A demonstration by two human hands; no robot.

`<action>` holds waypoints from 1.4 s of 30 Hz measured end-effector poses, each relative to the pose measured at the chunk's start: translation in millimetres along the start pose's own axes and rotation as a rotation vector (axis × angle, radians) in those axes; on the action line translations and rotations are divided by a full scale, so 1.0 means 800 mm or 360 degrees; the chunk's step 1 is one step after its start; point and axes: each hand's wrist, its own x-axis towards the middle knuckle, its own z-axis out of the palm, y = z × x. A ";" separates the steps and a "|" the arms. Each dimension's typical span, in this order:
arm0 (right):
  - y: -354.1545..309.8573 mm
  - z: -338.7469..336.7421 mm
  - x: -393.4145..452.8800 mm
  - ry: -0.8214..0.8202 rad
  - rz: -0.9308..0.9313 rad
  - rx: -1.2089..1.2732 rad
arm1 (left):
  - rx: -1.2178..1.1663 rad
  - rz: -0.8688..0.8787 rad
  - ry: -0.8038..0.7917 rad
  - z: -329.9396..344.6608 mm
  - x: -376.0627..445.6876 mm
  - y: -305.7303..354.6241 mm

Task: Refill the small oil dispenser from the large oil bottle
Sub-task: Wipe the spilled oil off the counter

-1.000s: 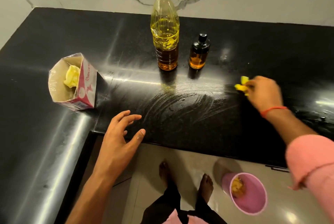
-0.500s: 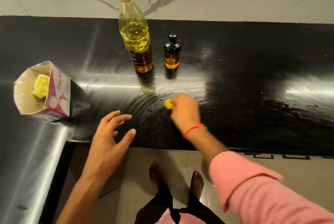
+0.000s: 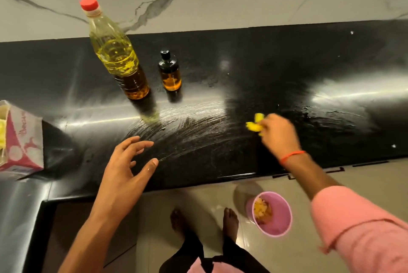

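- The right hand [image 3: 279, 135] pinches a crumpled yellow cloth [image 3: 255, 126] at its fingertips, down against the black countertop [image 3: 287, 69], right of centre and near the front edge; hand and cloth are blurred.
- A red thread band [image 3: 291, 155] circles the right wrist, and a pink sleeve [image 3: 362, 228] covers the forearm lower right.
- The left hand [image 3: 125, 171] holds nothing: its fingers are spread and loosely bent, the palm turned toward the right, at the near edge of the countertop left of centre. Whether it touches the surface cannot be told.
- Between the two hands the countertop shows curved, shiny smear marks [image 3: 187, 131].
- The large oil bottle [image 3: 117, 56] stands upright on the far left-centre of the countertop, its red cap [image 3: 89, 3] on, yellow oil filling the lower part.
- The small oil dispenser [image 3: 170, 74] stands upright just to the right of the large bottle, apart from it, with a black top [image 3: 165, 54] on and amber oil in its lower half.
- Both bottles are well apart from either hand.
- An opened pink and white carton [image 3: 22, 147] sits at the left edge with something yellow inside.
- On the floor, a pink bucket [image 3: 278, 226] holding yellowish scraps stands right of the person's bare feet [image 3: 230, 221].
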 end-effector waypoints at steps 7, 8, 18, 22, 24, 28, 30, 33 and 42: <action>0.131 -0.041 -0.021 0.0105 0.0817 -0.0050 | 0.0014 -0.0028 0.0019 -0.003 -0.008 -0.003; 0.114 -0.036 -0.021 0.0151 0.0818 0.0019 | 0.0010 -0.0038 0.0025 -0.003 -0.009 -0.003; -0.219 0.042 -0.088 -0.0288 -0.0608 0.0358 | -0.0011 0.0015 -0.0016 0.028 0.003 0.024; -0.206 0.038 -0.102 -0.0403 -0.0779 0.0320 | -0.0004 0.0051 -0.0063 0.037 0.013 0.035; -0.149 0.044 -0.096 -0.0205 -0.0684 0.0301 | -0.0006 0.0057 -0.0084 0.037 0.014 0.036; 0.028 0.014 -0.067 0.0031 -0.0155 0.0135 | 0.0026 0.0051 -0.0107 0.035 0.012 0.031; 0.121 -0.019 -0.058 0.0005 0.0231 -0.0033 | 0.0019 0.0036 -0.0101 0.033 0.009 0.029; 0.211 -0.060 -0.059 0.0003 0.0678 -0.0144 | 0.0015 0.0011 -0.0084 0.031 0.003 0.023; 0.088 -0.033 -0.006 0.0092 0.0592 0.0109 | 0.0020 -0.0044 -0.0040 0.031 -0.008 0.015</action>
